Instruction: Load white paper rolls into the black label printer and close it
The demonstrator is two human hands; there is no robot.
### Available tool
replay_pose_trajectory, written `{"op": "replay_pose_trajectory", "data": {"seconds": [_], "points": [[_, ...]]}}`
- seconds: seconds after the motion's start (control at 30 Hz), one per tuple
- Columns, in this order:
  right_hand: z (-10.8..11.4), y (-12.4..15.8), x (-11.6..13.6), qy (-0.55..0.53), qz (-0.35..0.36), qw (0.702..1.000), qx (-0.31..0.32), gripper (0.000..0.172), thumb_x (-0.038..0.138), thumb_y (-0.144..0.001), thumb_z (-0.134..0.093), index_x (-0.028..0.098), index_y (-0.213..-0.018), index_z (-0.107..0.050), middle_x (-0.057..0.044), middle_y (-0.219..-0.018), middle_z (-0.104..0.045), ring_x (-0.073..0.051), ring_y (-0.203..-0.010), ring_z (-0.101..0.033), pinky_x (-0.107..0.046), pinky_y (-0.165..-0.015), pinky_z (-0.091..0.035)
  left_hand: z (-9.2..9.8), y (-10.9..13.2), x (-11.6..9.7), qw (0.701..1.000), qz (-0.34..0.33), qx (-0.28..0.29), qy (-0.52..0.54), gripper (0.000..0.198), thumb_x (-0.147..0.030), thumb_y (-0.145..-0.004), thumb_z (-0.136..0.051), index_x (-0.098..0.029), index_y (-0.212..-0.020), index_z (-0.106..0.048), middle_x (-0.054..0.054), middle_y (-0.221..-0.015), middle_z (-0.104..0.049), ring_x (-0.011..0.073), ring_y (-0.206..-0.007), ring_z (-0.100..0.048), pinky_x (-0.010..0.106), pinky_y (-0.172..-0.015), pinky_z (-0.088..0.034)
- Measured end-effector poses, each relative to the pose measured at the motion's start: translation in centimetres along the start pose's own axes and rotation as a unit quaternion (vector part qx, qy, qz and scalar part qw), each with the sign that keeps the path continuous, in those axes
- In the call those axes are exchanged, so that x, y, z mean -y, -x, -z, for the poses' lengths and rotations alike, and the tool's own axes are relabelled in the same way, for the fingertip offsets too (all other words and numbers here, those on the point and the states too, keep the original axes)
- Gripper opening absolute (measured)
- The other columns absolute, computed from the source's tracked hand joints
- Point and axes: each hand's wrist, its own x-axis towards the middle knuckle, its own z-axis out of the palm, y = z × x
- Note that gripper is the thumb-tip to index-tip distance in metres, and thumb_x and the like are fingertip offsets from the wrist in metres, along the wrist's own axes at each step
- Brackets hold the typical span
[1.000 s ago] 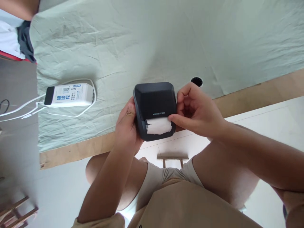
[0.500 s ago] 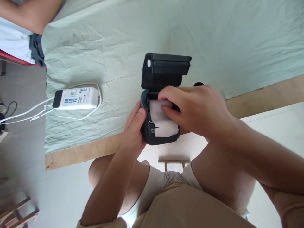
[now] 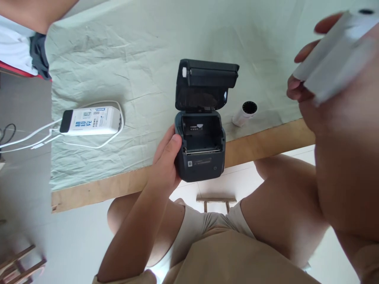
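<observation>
A dark portable printer (image 3: 201, 165) is held over the table's near edge, its lid raised and its paper compartment bare. My left hand (image 3: 167, 157) grips its left side, thumb on top. At the upper right, my right hand (image 3: 308, 75) holds a white paper roll (image 3: 328, 51), blurred by motion, with a loose flap of paper hanging from it. A small white cylinder (image 3: 243, 115) with a dark round end lies on the cloth to the right of the printer.
A white power bank (image 3: 96, 120) with white cables lies on the green cloth (image 3: 142, 51) at the left. Another person's arm (image 3: 38, 14) is at the top left corner. A wooden stool (image 3: 216, 200) shows below the table's wooden edge (image 3: 100, 191).
The paper roll has come out of the printer in my right hand, which has moved far to the upper right. The small cylinder is now uncovered. My left hand still holds the printer.
</observation>
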Motion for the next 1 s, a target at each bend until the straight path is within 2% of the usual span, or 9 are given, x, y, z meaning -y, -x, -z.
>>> {"op": "replay_pose_trajectory", "data": {"seconds": [0.1,0.17,0.3,0.4,0.53,0.63,0.7,0.8,1.0], "points": [[-1.1,0.0,-3.1,-0.055,-0.117,0.984,-0.122,0.023,0.045,-0.096,-0.075,0.026,-0.099,-0.062,-0.004,-0.08,-0.061,-0.016,-0.061,-0.056,-0.034,-0.056,-0.045,0.0,0.1,-0.1,1.0,0.006,-0.002,-0.006,0.032,-0.054,-0.098,-0.07,-0.025,-0.11,-0.078,0.003,-0.105,-0.081,0.0252,-0.104,-0.08,0.034,-0.089,-0.065],[-1.6,0.3,-4.1,-0.009,-0.135,0.984,-0.119,0.024,0.033,-0.089,-0.084,0.026,-0.088,-0.061,-0.002,-0.073,-0.061,-0.017,-0.063,-0.061,-0.034,-0.062,-0.049,0.0,0.3,-0.1,1.0,0.002,-0.007,-0.005,0.03,-0.053,-0.099,-0.07,-0.025,-0.108,-0.078,0.003,-0.105,-0.081,0.0235,-0.104,-0.08,0.031,-0.088,-0.065],[-1.5,0.6,-5.0,0.127,-0.03,0.988,-0.086,0.025,0.028,-0.082,-0.088,0.027,-0.096,-0.067,-0.008,-0.104,-0.074,-0.023,-0.098,-0.071,-0.035,-0.082,-0.054,0.0,0.3,0.1,0.999,-0.016,-0.035,-0.017,0.026,-0.049,-0.099,-0.071,-0.025,-0.104,-0.077,0.003,-0.107,-0.081,0.0219,-0.108,-0.079,0.028,-0.087,-0.064],[-1.2,0.8,-4.9,0.167,-0.068,0.982,-0.058,0.044,0.027,-0.077,-0.091,0.027,-0.114,-0.066,-0.008,-0.105,-0.075,-0.025,-0.095,-0.072,-0.04,-0.083,-0.056,-0.1,0.2,0.2,0.998,-0.026,-0.041,-0.026,0.025,-0.049,-0.1,-0.07,-0.024,-0.101,-0.076,0.003,-0.107,-0.081,0.0228,-0.11,-0.079,0.029,-0.088,-0.064],[-1.1,2.1,-2.7,0.15,0.037,0.982,-0.11,0.043,0.025,-0.086,-0.079,0.031,-0.124,-0.061,-0.008,-0.12,-0.074,-0.028,-0.112,-0.073,-0.046,-0.094,-0.057,-0.4,0.1,0.1,0.998,-0.04,-0.046,-0.029,0.026,-0.05,-0.098,-0.071,-0.024,-0.095,-0.074,0.002,-0.099,-0.08,0.0193,-0.1,-0.079,0.027,-0.083,-0.063],[-1.9,3.2,-0.5,0.138,0.13,0.974,-0.124,0.027,0.029,-0.095,-0.07,0.03,-0.12,-0.062,-0.008,-0.109,-0.073,-0.024,-0.098,-0.073,-0.041,-0.082,-0.059,-0.6,0.1,-0.1,0.998,-0.028,-0.049,-0.023,0.029,-0.051,-0.096,-0.074,-0.023,-0.09,-0.072,0.002,-0.095,-0.078,0.0175,-0.093,-0.077,0.026,-0.081,-0.064],[-2.9,3.6,0.1,0.151,0.157,0.972,-0.088,0.032,0.034,-0.093,-0.074,0.029,-0.121,-0.062,-0.011,-0.111,-0.072,-0.026,-0.1,-0.072,-0.039,-0.078,-0.059,-0.6,0.1,-0.1,0.998,-0.025,-0.061,-0.02,0.028,-0.05,-0.095,-0.075,-0.022,-0.089,-0.072,0.002,-0.095,-0.078,0.0167,-0.091,-0.077,0.026,-0.081,-0.064],[-4.6,3.6,-0.2,0.169,0.147,0.974,-0.032,0.041,0.033,-0.091,-0.076,0.028,-0.128,-0.06,-0.014,-0.123,-0.068,-0.029,-0.112,-0.069,-0.041,-0.084,-0.061,-0.5,0.2,0.0,0.996,-0.034,-0.076,-0.04,0.028,-0.05,-0.097,-0.073,-0.023,-0.092,-0.072,0.002,-0.097,-0.078,0.0195,-0.097,-0.077,0.027,-0.08,-0.063],[-5.4,3.3,-0.9,0.056,0.097,0.993,0.047,0.064,0.018,-0.09,-0.065,0.03,-0.148,-0.042,-0.009,-0.124,-0.072,-0.025,-0.1,-0.073,-0.042,-0.085,-0.06,0.0,0.3,0.2,0.998,-0.034,-0.046,-0.037,0.032,-0.055,-0.099,-0.069,-0.025,-0.103,-0.076,0.004,-0.108,-0.08,0.0236,-0.112,-0.077,0.031,-0.09,-0.063]]}}
